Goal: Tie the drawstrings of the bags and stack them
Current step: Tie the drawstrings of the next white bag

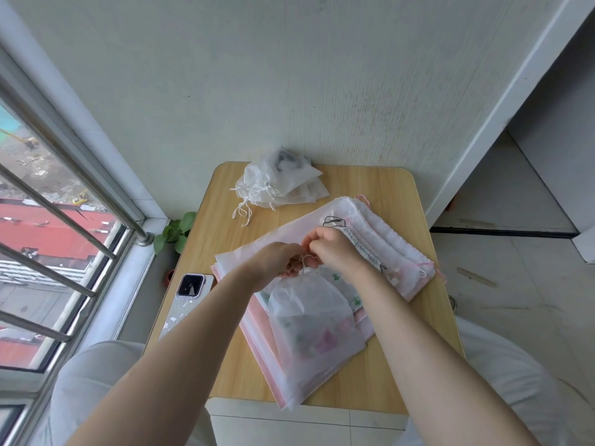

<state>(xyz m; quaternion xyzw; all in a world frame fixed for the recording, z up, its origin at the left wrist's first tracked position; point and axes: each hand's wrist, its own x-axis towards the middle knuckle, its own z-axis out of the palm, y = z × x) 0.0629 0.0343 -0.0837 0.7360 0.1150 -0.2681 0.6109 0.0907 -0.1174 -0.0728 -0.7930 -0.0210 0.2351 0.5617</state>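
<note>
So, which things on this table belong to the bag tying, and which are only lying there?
Part of the job:
- drawstring bag being tied
- left hand, right hand, both on its cord
- pile of tied bags
- flat bags underneath

Just lying about:
- phone
- potted plant

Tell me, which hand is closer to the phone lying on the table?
Left. The left hand works just right of the phone; the right hand lies beyond it, farther right.

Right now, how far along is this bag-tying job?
Done: a small pile of tied bags sits at the table's far edge. In hand: the left hand and right hand pinch the drawstring at the neck of a filled bag. Left: the flat bags underneath look untied.
</note>
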